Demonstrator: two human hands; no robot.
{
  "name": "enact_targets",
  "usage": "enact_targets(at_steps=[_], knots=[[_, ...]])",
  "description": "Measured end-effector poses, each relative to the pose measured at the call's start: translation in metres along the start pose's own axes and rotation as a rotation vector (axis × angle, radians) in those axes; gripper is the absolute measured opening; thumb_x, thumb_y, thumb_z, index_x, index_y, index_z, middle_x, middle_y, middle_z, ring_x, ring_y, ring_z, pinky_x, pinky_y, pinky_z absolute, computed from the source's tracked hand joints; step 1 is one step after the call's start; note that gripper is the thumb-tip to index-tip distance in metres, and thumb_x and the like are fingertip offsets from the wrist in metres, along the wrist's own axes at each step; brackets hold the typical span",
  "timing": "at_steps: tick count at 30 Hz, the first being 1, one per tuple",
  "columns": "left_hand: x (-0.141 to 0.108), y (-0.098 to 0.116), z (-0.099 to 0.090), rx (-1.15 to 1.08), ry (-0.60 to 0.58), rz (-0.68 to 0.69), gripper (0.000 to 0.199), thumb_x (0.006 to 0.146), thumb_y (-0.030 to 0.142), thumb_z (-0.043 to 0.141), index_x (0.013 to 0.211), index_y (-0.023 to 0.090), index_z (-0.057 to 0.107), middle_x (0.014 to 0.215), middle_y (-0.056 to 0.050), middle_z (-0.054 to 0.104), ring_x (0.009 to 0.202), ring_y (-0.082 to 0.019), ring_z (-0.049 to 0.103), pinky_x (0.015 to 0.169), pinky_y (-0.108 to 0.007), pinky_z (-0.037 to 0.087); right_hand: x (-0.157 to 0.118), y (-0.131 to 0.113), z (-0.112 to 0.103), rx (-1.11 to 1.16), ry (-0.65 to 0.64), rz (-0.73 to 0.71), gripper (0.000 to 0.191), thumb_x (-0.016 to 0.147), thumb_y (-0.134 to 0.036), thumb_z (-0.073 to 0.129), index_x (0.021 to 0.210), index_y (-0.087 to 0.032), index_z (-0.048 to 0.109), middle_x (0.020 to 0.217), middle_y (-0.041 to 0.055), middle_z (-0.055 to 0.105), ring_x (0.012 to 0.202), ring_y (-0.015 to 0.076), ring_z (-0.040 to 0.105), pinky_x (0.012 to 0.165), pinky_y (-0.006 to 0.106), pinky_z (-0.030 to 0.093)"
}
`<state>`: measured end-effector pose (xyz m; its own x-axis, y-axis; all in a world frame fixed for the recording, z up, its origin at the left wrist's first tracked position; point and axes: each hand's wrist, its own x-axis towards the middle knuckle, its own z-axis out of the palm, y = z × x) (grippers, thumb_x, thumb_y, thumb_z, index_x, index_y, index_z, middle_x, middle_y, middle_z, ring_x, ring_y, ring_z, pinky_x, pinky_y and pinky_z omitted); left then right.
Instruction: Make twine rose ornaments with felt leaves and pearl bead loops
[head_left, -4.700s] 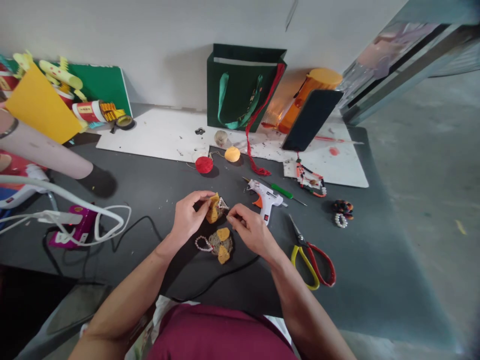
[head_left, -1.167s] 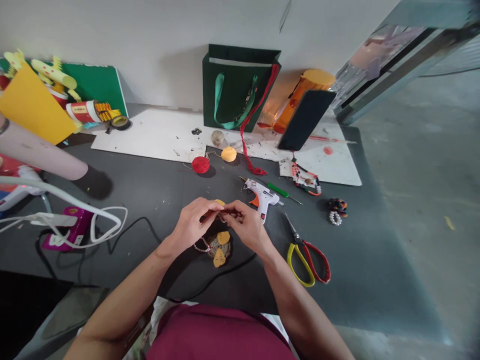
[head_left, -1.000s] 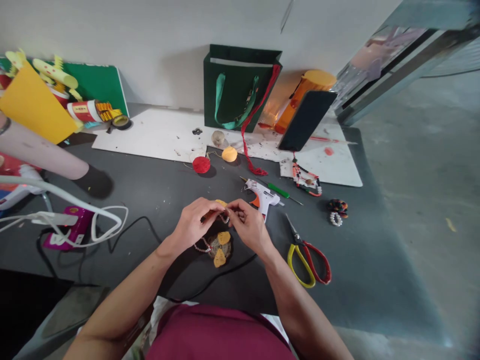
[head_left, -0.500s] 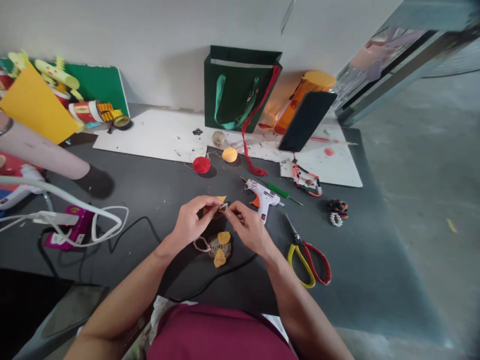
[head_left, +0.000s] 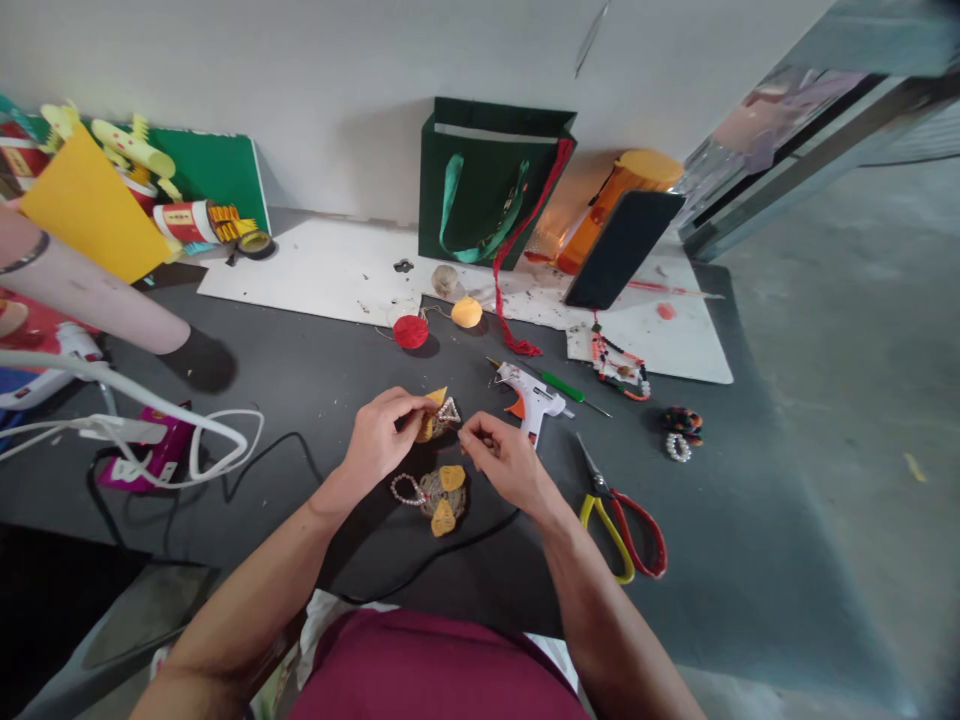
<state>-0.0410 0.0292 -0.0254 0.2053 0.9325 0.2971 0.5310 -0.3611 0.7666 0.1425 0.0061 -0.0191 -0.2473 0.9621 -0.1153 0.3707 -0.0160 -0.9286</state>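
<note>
Between thumb and fingers, my left hand (head_left: 386, 432) grips a small yellow and brown crocheted piece (head_left: 427, 430) that carries a triangle of pale beads (head_left: 448, 411). My right hand (head_left: 501, 458) is pinched just to the right of the beads, a small gap away; what its fingertips hold, if anything, is too small to make out. Below the hands lies a similar round brown crocheted piece (head_left: 426, 497) with two yellow petals (head_left: 443, 517) and a loop of pale beads (head_left: 406, 491) on its left.
A white glue gun (head_left: 534, 398), a green-handled crochet hook (head_left: 561, 386) and scissors (head_left: 624, 530) lie right. Behind are red (head_left: 410, 332) and yellow (head_left: 466, 312) yarn balls, a dark green bag (head_left: 480, 190) and a phone (head_left: 624, 248). Cables and a purple power strip (head_left: 154, 450) are left.
My right hand has drawn away to the right from the crocheted piece, and the bead triangle now shows. The left hand keeps its hold. The view has shifted slightly.
</note>
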Motion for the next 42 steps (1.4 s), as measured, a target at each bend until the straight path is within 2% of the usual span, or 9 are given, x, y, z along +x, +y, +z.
enact_targets(at_steps=[5, 8, 11, 16, 20, 23, 29, 37, 42], knots=[[-0.001, 0.004, -0.002, 0.061, -0.124, 0.262, 0.023, 0.084, 0.008, 0.053, 0.095, 0.020, 0.070, 0.080, -0.005, 0.067, 0.074, -0.016, 0.061, 0.068, -0.029, 0.049, 0.002, -0.008, -0.002, 0.115, 0.019, 0.057, 0.027, 0.085, -0.042, 0.053, 0.070, -0.019, 0.051, 0.054, -0.0047, 0.048, 0.046, 0.0083, 0.041, 0.042, 0.020, 0.032], [-0.002, 0.006, -0.001, 0.069, -0.196, 0.287, 0.017, 0.084, 0.010, 0.055, 0.088, 0.018, 0.070, 0.074, -0.004, 0.065, 0.071, -0.016, 0.059, 0.066, -0.029, 0.048, 0.003, -0.009, 0.002, 0.188, 0.024, 0.075, 0.032, 0.083, -0.048, 0.056, 0.071, -0.019, 0.053, 0.051, -0.0058, 0.046, 0.043, 0.0074, 0.038, 0.039, 0.020, 0.030], [-0.002, 0.008, -0.002, 0.014, -0.240, 0.220, 0.012, 0.085, 0.014, 0.058, 0.080, 0.018, 0.069, 0.073, -0.004, 0.064, 0.071, -0.016, 0.059, 0.066, -0.027, 0.048, 0.005, -0.010, 0.009, 0.222, 0.044, 0.054, 0.032, 0.082, -0.049, 0.058, 0.071, -0.018, 0.054, 0.053, -0.0053, 0.048, 0.045, 0.0078, 0.042, 0.042, 0.020, 0.034], [0.000, 0.010, -0.006, -0.196, -0.264, -0.106, 0.010, 0.083, 0.020, 0.062, 0.082, 0.017, 0.072, 0.076, -0.004, 0.069, 0.068, -0.014, 0.062, 0.063, -0.024, 0.047, -0.017, -0.023, -0.004, 0.080, 0.105, -0.040, 0.022, 0.087, -0.039, 0.053, 0.091, -0.018, 0.061, 0.067, 0.0000, 0.061, 0.057, 0.0121, 0.055, 0.053, 0.023, 0.045], [0.003, 0.005, -0.007, -0.419, -0.337, -0.355, 0.019, 0.079, 0.031, 0.067, 0.086, 0.015, 0.073, 0.078, -0.006, 0.073, 0.066, -0.015, 0.064, 0.062, -0.025, 0.048, -0.071, -0.015, -0.041, -0.404, 0.354, 0.010, 0.025, 0.091, -0.041, 0.050, 0.096, -0.020, 0.062, 0.077, 0.0049, 0.063, 0.063, 0.0162, 0.058, 0.061, 0.029, 0.047], [0.004, 0.002, -0.006, -0.544, -0.378, -0.450, 0.027, 0.075, 0.039, 0.070, 0.087, 0.015, 0.073, 0.077, -0.007, 0.073, 0.065, -0.015, 0.064, 0.063, -0.027, 0.049, -0.106, 0.011, -0.061, -0.790, 0.407, 0.145, 0.031, 0.090, -0.043, 0.045, 0.103, -0.020, 0.060, 0.085, 0.0091, 0.063, 0.077, 0.0240, 0.060, 0.066, 0.036, 0.048], [0.004, 0.000, -0.005, -0.616, -0.340, -0.475, 0.027, 0.073, 0.039, 0.071, 0.084, 0.015, 0.074, 0.077, -0.006, 0.073, 0.066, -0.014, 0.064, 0.066, -0.027, 0.051, -0.125, 0.051, -0.067, -0.940, 0.336, 0.203, 0.033, 0.090, -0.034, 0.041, 0.117, -0.020, 0.054, 0.094, 0.0108, 0.061, 0.087, 0.0272, 0.060, 0.072, 0.040, 0.050], [0.006, -0.003, -0.010, -0.442, -0.194, -0.259, 0.020, 0.076, 0.035, 0.069, 0.083, 0.017, 0.075, 0.088, -0.008, 0.074, 0.077, -0.016, 0.066, 0.070, -0.029, 0.052, -0.127, 0.046, -0.067, -1.001, 0.365, 0.237, 0.035, 0.086, -0.026, 0.045, 0.119, -0.021, 0.055, 0.101, 0.0113, 0.056, 0.090, 0.0279, 0.057, 0.071, 0.039, 0.051], [0.007, -0.002, -0.007, -0.598, -0.179, -0.416, 0.030, 0.071, 0.042, 0.073, 0.085, 0.015, 0.075, 0.079, -0.008, 0.074, 0.069, -0.017, 0.067, 0.065, -0.029, 0.055, -0.125, 0.049, -0.067, -1.031, 0.379, 0.341, 0.040, 0.083, -0.023, 0.047, 0.123, -0.018, 0.052, 0.088, 0.0092, 0.060, 0.081, 0.0267, 0.060, 0.065, 0.035, 0.048]])
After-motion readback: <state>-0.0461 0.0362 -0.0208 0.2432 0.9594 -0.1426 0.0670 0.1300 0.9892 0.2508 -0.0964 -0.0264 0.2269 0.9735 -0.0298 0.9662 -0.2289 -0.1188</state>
